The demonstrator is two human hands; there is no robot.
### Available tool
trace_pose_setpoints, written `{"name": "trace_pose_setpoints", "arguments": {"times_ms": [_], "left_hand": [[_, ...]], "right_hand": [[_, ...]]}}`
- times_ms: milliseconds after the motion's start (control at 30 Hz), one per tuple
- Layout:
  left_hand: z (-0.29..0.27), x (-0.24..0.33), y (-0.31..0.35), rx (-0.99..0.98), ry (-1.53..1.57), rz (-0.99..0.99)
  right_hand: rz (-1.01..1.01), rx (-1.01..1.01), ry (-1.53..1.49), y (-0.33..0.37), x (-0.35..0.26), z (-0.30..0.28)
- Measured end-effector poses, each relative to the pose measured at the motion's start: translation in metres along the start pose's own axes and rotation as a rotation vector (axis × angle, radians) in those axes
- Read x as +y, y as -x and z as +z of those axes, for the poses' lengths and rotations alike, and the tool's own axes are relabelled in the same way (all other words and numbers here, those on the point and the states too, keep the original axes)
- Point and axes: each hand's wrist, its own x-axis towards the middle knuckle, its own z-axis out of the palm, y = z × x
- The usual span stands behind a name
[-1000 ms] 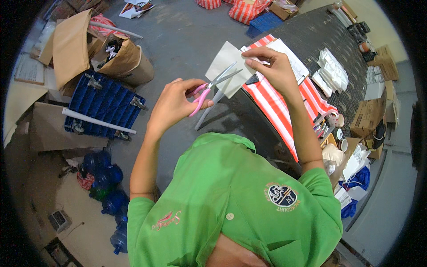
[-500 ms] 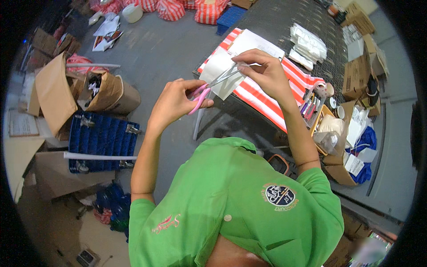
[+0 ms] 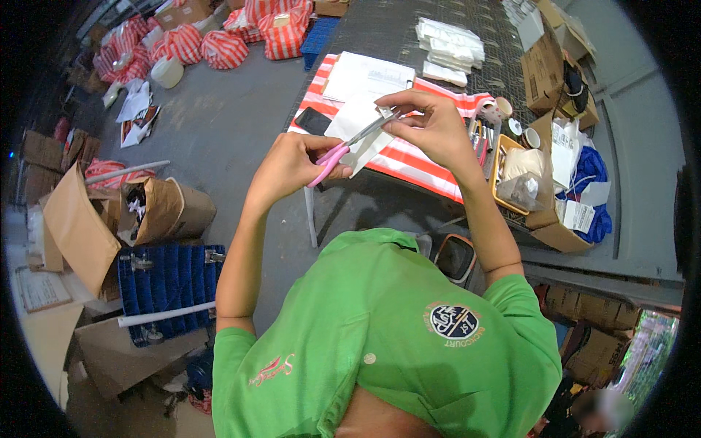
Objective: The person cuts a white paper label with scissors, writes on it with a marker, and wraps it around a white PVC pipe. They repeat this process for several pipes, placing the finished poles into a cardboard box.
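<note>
My left hand (image 3: 288,162) is closed round the pink handles of a pair of scissors (image 3: 334,162). The metal blades slant up and to the right, against a white sheet of paper (image 3: 363,150). With bent fingers and thumb, my right hand (image 3: 427,123) pinches the upper part of that paper close to the blade tips; its fingers partly hide the grip. Both hands are raised in front of the near edge of a table, which a red-and-white striped sheet (image 3: 420,162) partly covers. A dark phone-like slab (image 3: 313,121) lies left of the paper.
Printed papers (image 3: 369,75) and a stack of white plastic packs (image 3: 450,47) lie farther back on the table. At the right are a yellow tray (image 3: 504,168) and an open carton (image 3: 566,226). A blue wheeled platform (image 3: 171,281) stands at the left.
My view has shifted, bringing the phone-like slab into sight. My right hand has turned slightly at the blade tips, and the paper hangs narrower, more edge-on. The scissors stay in my left hand.
</note>
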Motion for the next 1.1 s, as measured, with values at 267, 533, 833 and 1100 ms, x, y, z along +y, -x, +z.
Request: {"name": "trace_pose_setpoints", "arguments": {"times_ms": [267,533,833,1100], "left_hand": [[0.007,0.021,-0.025,-0.106,-0.02,0.044],[0.022,0.026,-0.05,-0.176,0.012,0.13],[0.039,0.029,-0.082,-0.359,-0.016,0.107],[0.114,-0.051,-0.115,-0.397,-0.113,0.036]], "right_hand": [[0.011,0.079,0.049,0.021,-0.002,-0.02],[0.038,0.106,0.104,0.036,-0.004,-0.043],[0.104,0.171,0.132,0.05,0.017,-0.06],[0.218,0.461,0.144,0.078,0.162,-0.105]]}}
